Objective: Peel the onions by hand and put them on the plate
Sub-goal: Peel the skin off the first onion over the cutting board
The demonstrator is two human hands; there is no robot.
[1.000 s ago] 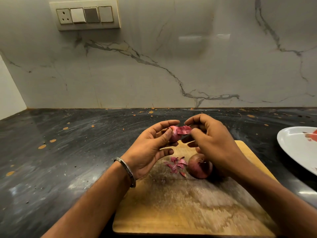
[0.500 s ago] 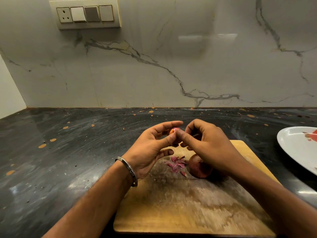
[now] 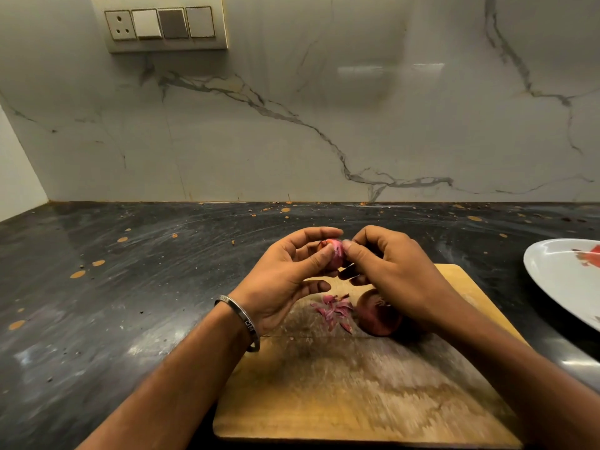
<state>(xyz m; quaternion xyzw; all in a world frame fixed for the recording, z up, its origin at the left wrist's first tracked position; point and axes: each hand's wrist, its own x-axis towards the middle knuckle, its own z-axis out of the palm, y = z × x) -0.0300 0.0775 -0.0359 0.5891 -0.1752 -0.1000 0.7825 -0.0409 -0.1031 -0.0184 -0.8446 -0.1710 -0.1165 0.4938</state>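
My left hand (image 3: 285, 277) holds a small pink onion (image 3: 336, 253) between thumb and fingers, above the far end of a wooden cutting board (image 3: 357, 394). My right hand (image 3: 389, 271) pinches at the onion's skin with thumb and forefinger. A second, dark red unpeeled onion (image 3: 376, 315) lies on the board, partly hidden under my right hand. Beside it lies a small heap of pink skin scraps (image 3: 334, 310). A white plate (image 3: 565, 287) with a red mark sits at the right edge of the view.
The board rests on a dark stone counter (image 3: 130, 287) speckled with orange spots. A marble backsplash (image 3: 292, 125) rises behind, with a switch panel (image 3: 162, 24) at the upper left. A metal bangle (image 3: 243, 323) circles my left wrist.
A second ago a flap of pink skin stood peeled back from the held onion. My right fingers have closed in on the onion again, and both hands sit slightly lower.
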